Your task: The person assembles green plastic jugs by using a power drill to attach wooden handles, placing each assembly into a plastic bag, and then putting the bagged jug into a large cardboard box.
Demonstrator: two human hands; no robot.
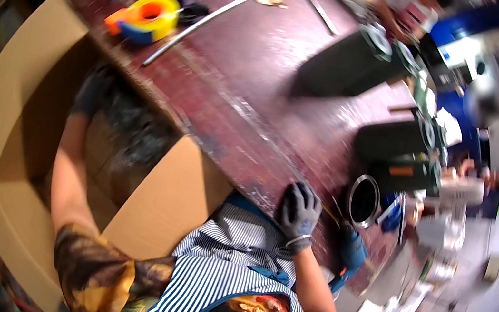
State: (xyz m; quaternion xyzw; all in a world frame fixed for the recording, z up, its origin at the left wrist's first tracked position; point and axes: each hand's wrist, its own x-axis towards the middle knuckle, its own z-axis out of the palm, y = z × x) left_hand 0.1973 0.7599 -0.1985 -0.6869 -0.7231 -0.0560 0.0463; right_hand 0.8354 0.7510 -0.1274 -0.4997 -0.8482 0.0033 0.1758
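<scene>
My left arm reaches down into a large open cardboard box (27, 114) at the left of the table. My left hand (93, 91), in a dark grey glove, is deep in its shadow, beside crumpled clear plastic (142, 136). Its fingers are too dark to make out, and so is anything in them. On the near edge of the dark red table (237, 69) rests my right hand (299, 214), gloved in grey. The fingers lie on the tabletop with nothing seen in them. Just right of it is a blue power tool (352, 251).
Dark green containers (346, 63) stand on the table's far and right side. A round metal-rimmed opening (363, 201) faces me near them. A yellow tape roll (154, 13) and a thin pale rod (213, 16) lie at the far left. People (409, 11) are in the background.
</scene>
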